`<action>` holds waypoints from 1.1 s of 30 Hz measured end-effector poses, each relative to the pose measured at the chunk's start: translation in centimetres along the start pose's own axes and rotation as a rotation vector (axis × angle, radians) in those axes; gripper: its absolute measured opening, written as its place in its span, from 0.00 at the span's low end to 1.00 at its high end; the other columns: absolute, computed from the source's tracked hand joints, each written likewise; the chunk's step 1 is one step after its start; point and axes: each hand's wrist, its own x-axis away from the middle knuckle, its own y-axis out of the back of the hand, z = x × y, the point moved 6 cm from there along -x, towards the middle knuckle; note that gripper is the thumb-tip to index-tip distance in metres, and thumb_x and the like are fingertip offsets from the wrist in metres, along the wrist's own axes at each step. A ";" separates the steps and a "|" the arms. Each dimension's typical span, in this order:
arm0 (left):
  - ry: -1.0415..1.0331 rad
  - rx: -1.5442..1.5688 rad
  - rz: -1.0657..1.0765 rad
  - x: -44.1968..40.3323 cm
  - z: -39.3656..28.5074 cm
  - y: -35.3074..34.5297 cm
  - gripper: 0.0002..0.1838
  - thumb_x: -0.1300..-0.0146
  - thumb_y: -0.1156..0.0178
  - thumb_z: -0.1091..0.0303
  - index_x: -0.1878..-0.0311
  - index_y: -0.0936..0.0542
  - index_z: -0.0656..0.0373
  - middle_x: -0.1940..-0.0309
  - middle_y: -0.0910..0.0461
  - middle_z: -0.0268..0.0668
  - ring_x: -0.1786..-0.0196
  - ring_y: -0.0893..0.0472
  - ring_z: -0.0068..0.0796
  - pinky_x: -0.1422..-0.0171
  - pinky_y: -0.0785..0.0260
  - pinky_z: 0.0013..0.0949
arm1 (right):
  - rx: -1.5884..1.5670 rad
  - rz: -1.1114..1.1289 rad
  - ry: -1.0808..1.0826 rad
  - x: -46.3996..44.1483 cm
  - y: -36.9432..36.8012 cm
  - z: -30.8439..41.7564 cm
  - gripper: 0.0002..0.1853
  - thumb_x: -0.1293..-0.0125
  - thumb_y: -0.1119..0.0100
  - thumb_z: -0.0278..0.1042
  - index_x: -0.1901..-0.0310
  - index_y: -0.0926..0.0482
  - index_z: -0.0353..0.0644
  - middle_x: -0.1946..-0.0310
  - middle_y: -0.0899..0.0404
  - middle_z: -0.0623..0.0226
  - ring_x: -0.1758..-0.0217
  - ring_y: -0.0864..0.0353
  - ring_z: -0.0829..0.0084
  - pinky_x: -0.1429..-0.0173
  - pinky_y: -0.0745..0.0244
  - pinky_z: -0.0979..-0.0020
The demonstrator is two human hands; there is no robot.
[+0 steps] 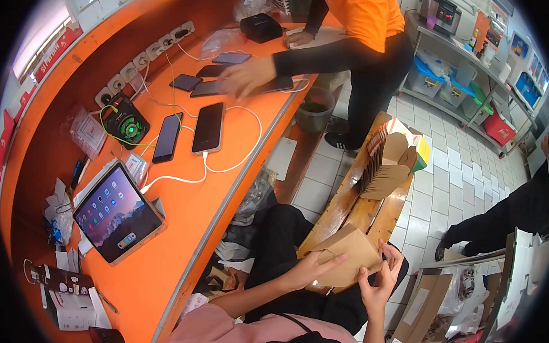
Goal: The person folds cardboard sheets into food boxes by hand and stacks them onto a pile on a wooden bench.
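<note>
A brown kraft-paper box [350,247], partly folded, is held above my lap. My left hand [311,270] grips its left side, the thumb lying across the near panel. At the right edge my right hand [381,276] pinches the cardboard between thumb and fingers. Beneath and beyond the box runs a wooden bench [327,221]. Farther along that bench stands a stack of similar brown cardboard pieces [386,173], with printed red and yellow-green cartons [420,151] beside it.
On the orange counter [226,179] at left are a tablet [118,210], several phones [209,128], white cables and a small fan-like device [127,122]. A co-worker in orange [366,17] reaches over the counter. Another person's legs [499,212] show at right, near a cardboard carton [421,305].
</note>
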 end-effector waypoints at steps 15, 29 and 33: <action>-0.073 -0.129 -0.073 0.4 -0.6 0.6 0.20 0.38 0.44 0.60 0.48 0.29 0.65 0.58 0.23 0.35 0.56 0.24 0.18 0.53 0.31 0.25 | -0.026 0.164 -0.032 -0.6 -0.5 0.6 0.08 0.50 0.38 0.23 0.76 0.30 0.33 0.51 0.37 0.54 0.42 0.33 0.53 0.39 0.39 0.57; 0.352 0.344 0.217 0.4 1.5 0.9 0.28 0.36 0.46 0.59 0.37 0.39 0.60 0.43 0.33 0.37 0.43 0.30 0.26 0.43 0.34 0.32 | -0.308 0.267 -0.200 0.5 -0.2 -1.3 0.20 0.56 0.29 0.24 0.61 0.28 0.36 0.49 0.34 0.58 0.43 0.32 0.63 0.39 0.37 0.64; 0.357 0.270 0.249 0.4 2.0 0.4 0.30 0.36 0.46 0.58 0.36 0.41 0.60 0.43 0.33 0.38 0.42 0.31 0.26 0.42 0.35 0.32 | -0.345 0.377 -0.318 0.7 -0.8 -2.5 0.35 0.54 0.30 0.22 0.45 0.39 0.37 0.49 0.35 0.60 0.44 0.31 0.67 0.39 0.35 0.64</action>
